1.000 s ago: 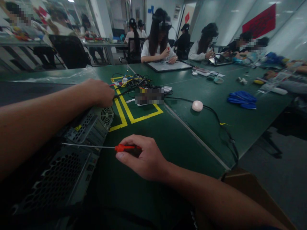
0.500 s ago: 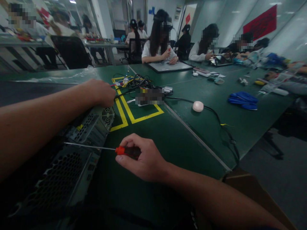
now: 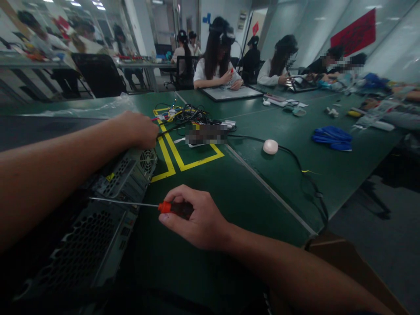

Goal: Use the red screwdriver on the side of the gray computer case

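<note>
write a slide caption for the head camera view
Right hand points a screwdriver at a perforated metal computer case, left hand near its round vent, tangled cables beyond.

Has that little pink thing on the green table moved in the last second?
No: the pink thing keeps its place to the right of the yellow tape.

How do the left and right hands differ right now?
The right hand grips a screwdriver; what the left hand holds, if anything, is hidden. The right hand is over the green table; the left hand is farther forward, by the fan grille. Both are bare.
</note>
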`<state>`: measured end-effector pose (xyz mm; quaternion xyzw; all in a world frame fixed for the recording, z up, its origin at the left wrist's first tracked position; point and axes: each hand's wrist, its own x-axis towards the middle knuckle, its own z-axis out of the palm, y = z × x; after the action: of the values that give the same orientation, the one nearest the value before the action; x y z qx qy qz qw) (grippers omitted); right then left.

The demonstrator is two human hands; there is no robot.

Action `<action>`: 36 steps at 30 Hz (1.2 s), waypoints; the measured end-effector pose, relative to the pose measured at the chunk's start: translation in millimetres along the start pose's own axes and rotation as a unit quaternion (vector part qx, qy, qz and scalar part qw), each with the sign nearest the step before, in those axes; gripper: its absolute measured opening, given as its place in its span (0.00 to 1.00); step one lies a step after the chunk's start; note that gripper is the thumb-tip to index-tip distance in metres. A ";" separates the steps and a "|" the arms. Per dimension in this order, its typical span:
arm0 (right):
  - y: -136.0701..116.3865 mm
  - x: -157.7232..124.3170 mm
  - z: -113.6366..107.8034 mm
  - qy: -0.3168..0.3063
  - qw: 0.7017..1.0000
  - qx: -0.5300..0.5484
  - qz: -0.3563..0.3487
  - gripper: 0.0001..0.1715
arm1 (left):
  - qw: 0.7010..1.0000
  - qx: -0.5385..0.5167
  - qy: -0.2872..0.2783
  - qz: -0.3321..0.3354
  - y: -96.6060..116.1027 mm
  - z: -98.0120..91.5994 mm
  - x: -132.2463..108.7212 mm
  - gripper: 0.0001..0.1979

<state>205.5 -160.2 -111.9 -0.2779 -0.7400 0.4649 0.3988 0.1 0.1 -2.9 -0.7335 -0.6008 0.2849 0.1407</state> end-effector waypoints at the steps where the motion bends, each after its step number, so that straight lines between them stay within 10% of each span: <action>1: 0.3 0.0 -0.1 0.000 1.000 0.000 -0.002 0.11 | 1.000 -0.010 0.003 -0.001 0.0 0.6 0.4 0.25; 36: 4.2 -1.9 1.4 -0.007 1.000 0.011 0.012 0.12 | 1.000 0.009 -0.001 0.004 -0.4 1.7 2.9 0.26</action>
<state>205.5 -160.7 -116.7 -0.2789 -0.7342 0.4794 0.3915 -0.8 2.7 -4.8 -0.7340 -0.5956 0.2919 0.1459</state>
